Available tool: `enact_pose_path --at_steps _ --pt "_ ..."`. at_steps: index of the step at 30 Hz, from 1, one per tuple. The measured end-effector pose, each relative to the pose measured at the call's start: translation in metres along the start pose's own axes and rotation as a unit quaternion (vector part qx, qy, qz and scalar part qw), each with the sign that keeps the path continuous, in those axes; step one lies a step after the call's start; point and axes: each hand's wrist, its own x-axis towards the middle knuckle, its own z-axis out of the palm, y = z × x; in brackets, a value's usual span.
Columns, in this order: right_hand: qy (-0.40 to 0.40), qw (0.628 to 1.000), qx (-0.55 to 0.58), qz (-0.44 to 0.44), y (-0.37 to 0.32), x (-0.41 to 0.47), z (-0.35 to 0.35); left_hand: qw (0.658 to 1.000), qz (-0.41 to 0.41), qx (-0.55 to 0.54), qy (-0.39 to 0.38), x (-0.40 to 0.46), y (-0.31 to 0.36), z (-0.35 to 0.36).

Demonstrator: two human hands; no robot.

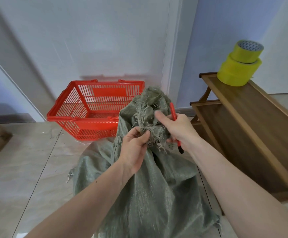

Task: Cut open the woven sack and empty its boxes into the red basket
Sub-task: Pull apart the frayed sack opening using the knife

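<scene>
Sack (150,186) neck pinched by left hand (134,148); no writing legible.

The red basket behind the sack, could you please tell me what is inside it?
The red basket looks empty where visible; the woven sack covers its near right corner.

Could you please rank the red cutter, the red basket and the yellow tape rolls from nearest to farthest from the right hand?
1. Red cutter, held in the right hand.
2. Red basket, on the floor, left of it.
3. Yellow tape rolls, on the wooden shelf, upper right.
</scene>
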Motion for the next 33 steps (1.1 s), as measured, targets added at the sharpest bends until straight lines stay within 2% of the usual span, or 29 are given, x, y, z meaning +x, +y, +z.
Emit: enact_pose_path --at_steps 3,6,9,12,14,19,24,26,28,29,31,33 --pt "0.021 0.997 -0.052 -0.048 -0.002 0.0 0.003 1.0 0.008 0.024 -0.009 -0.003 0.0 -0.001" --pt "0.046 0.992 -0.074 -0.089 0.0 -0.002 0.007 0.999 -0.032 0.028 0.006 -0.006 0.008 0.008" --pt "0.049 0.991 -0.082 -0.096 0.002 -0.011 0.012 0.992 -0.082 0.069 0.064 -0.004 0.018 0.031" --pt "0.05 0.995 0.016 -0.08 0.004 -0.017 0.015 0.982 -0.087 0.039 0.161 0.006 0.022 0.041" --pt "0.046 0.993 0.096 -0.044 0.002 -0.021 0.013 0.979 -0.077 0.019 0.186 0.009 0.022 0.039" --pt "0.047 0.968 0.241 0.045 -0.002 -0.025 0.006 0.983 -0.047 -0.065 0.164 0.004 0.02 0.038" --pt "0.055 0.961 0.263 0.069 -0.002 -0.026 0.0 0.984 -0.018 -0.119 0.13 -0.004 0.02 0.034" --pt "0.062 0.964 0.25 0.071 -0.003 -0.027 -0.002 0.993 0.015 -0.057 0.103 -0.006 0.018 0.027" --pt "0.068 0.966 0.239 0.068 -0.005 -0.029 -0.005 0.994 0.083 0.049 0.058 -0.009 0.016 0.019" --pt "0.072 0.967 0.236 0.067 -0.006 -0.029 -0.006 0.983 0.136 0.121 0.032 -0.01 0.017 0.014" --pt "0.077 0.969 0.226 0.063 -0.008 -0.031 -0.006 0.938 0.219 0.267 -0.019 -0.012 0.023 0.009" --pt "0.079 0.973 0.208 0.053 -0.009 -0.034 -0.005 0.904 0.237 0.353 -0.048 -0.012 0.025 0.009"
